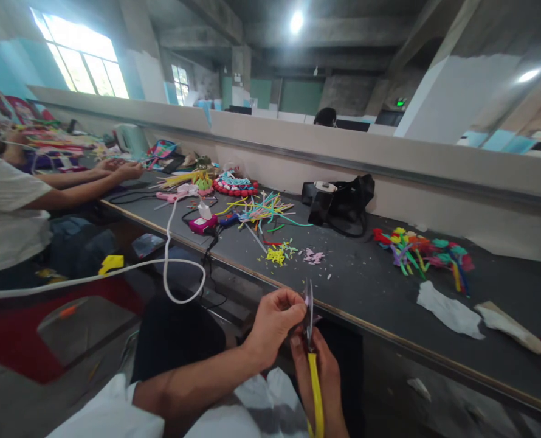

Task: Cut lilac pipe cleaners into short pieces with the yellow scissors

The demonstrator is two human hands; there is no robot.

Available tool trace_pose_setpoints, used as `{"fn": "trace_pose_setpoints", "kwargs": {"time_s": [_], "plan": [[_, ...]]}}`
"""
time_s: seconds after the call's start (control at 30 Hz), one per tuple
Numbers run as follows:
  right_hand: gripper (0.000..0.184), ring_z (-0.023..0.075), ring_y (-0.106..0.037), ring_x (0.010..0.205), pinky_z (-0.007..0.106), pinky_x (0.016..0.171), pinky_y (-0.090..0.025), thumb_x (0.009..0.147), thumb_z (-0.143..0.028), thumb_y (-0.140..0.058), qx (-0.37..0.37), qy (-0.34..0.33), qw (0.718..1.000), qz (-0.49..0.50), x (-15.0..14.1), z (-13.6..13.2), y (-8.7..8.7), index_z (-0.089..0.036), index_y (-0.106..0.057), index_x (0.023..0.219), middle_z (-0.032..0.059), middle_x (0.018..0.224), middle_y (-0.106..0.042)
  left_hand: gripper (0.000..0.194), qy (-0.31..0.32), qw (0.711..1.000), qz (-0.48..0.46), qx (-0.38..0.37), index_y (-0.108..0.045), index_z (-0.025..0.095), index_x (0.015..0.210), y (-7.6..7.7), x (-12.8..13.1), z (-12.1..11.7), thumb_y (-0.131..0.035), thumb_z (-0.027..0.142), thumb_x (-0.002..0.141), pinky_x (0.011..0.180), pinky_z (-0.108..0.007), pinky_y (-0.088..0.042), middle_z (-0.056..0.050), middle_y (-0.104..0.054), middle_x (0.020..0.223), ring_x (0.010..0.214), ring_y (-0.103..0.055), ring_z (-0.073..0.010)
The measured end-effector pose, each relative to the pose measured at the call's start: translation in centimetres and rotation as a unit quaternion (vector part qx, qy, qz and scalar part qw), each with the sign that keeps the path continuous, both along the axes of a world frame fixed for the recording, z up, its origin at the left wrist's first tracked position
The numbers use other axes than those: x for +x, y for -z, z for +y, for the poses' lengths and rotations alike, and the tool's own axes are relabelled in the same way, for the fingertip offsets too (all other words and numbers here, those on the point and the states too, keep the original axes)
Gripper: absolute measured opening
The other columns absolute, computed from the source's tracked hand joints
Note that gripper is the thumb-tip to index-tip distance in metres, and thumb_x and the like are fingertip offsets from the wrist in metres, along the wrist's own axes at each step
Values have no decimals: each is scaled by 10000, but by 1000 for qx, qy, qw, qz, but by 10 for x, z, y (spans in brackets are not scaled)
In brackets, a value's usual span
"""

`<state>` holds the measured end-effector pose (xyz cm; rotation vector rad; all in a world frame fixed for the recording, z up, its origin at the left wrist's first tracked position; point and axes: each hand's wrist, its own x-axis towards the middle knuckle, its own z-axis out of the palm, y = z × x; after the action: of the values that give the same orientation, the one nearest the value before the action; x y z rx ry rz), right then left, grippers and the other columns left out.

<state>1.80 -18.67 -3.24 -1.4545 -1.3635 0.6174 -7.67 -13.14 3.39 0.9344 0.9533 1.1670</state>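
My left hand point(273, 322) is closed in a pinch at the table's front edge, with a small lilac piece point(306, 300) showing at its fingertips beside the blades. My right hand point(330, 371) is wrapped round a pair of scissors point(316, 386) with yellow handles, the blades pointing up and slightly apart. Just beyond the hands, small cut bits lie on the dark table: a yellow heap point(276, 256) and a lilac heap point(313, 256). Behind them spreads a loose bunch of thin pastel strips point(268, 210).
Coloured fuzzy flowers point(423, 252) and white scraps point(450, 310) lie to the right. A black strapped headset point(327, 204) stands against the partition. A magenta device point(203, 224) and a white cable point(186, 263) are at the left, where another person's hands point(120, 170) work.
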Motion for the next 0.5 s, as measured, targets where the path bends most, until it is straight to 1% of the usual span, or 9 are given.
{"fn": "trace_pose_setpoints", "kwargs": {"time_s": [0.13,0.3,0.4,0.5], "plan": [[404,169,-625,681,215,599,-471,880,-523,-490,-10,9,1000,-6,1,-1,0,-161,-667,914,40,778,-673,175,4,1000,-4,5,-563,143,628,0,0,-1,-683,265,661,499,-202,-365,25,-532,551,489,-442,-75],[398,154,-579,612,226,573,-455,892,-505,-475,-18,23,1000,0,-1,-2,1,-159,-670,917,32,739,-662,171,2,1000,1,5,-561,139,625,-2,1,-1,-682,257,653,498,-202,-364,24,-531,554,498,-434,-76],[366,161,-600,653,228,604,-467,879,-489,-506,-15,18,1000,13,-1,-2,-2,-160,-666,899,36,767,-664,183,1,1000,-3,1,-552,143,621,-3,2,-1,-683,267,652,484,-200,-351,29,-519,554,492,-420,-73],[358,174,-627,736,232,652,-481,872,-488,-518,-22,3,999,34,-3,-1,-6,-164,-653,943,41,829,-667,169,3,1000,5,-1,-555,144,620,-3,2,-2,-680,254,651,489,-202,-352,26,-525,547,489,-429,-76]]}}
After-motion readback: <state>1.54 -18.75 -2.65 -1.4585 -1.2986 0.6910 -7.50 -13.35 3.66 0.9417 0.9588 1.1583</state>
